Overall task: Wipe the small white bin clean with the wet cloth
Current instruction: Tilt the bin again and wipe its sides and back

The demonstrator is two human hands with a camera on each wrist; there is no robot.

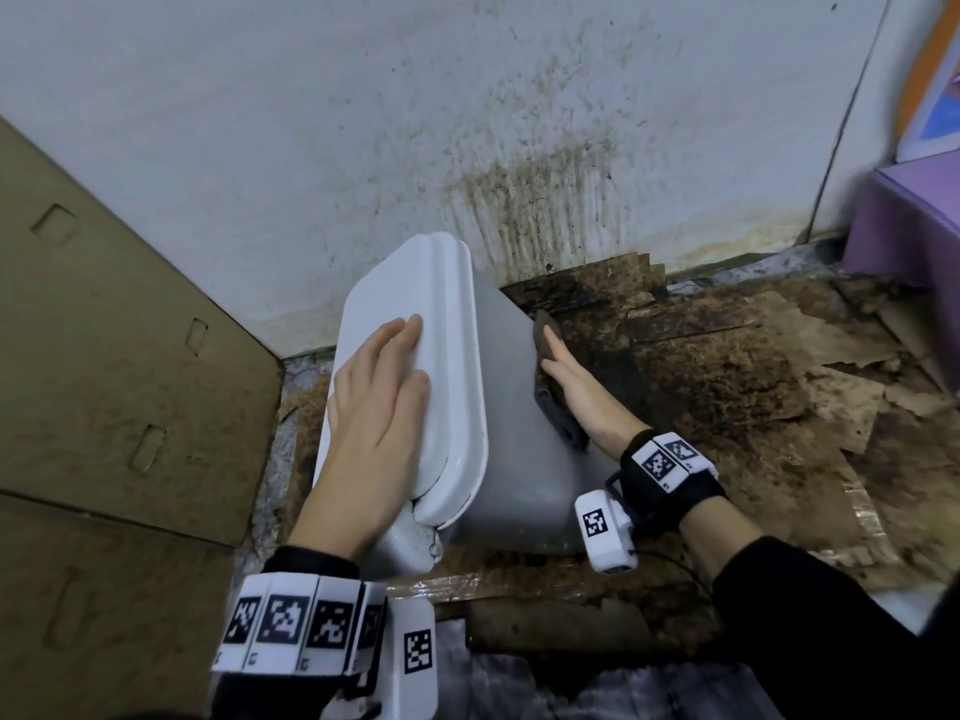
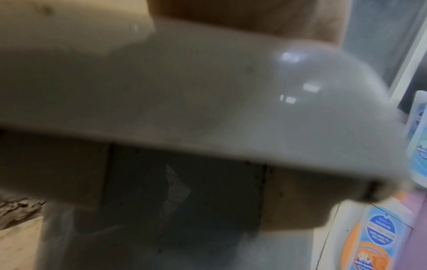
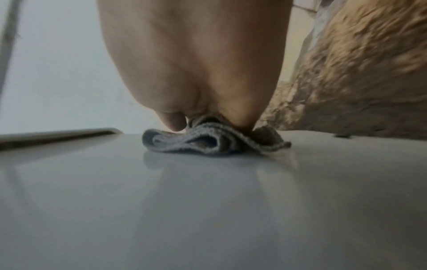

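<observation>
White plastic, glossy: the small white lidded bin (image 1: 467,387) is seen from the head view tipped over on stained brown cardboard sheets (image 1: 727,366), close to a mould-streaked white wall (image 1: 519,148). The left hand (image 1: 374,402) is laid flat on the closed lid, fingers straight, gripping nothing, only bracing. The right hand (image 1: 576,392) is pressed with extended fingers against the bin's side wall, a folded grey-brown wet cloth (image 1: 550,371) trapped between palm and plastic. A tan cardboard panel (image 1: 114,356) stands to the left.

Left wrist view: blurred; only the lid's rounded edge (image 2: 231,102) is made out, with labelled bottles (image 2: 379,237) beyond.

Right wrist view: the cloth (image 3: 212,140) is bunched against the shiny wall under the palm (image 3: 196,60); whether the fingers curl round it cannot be told.

Judged: side-wall wiping is under way. Even pressure should be kept, strokes overlapped along the wall, and the cloth spread flatter for fuller contact. The lid should be held firm so the bin is not slid on the cardboard.
</observation>
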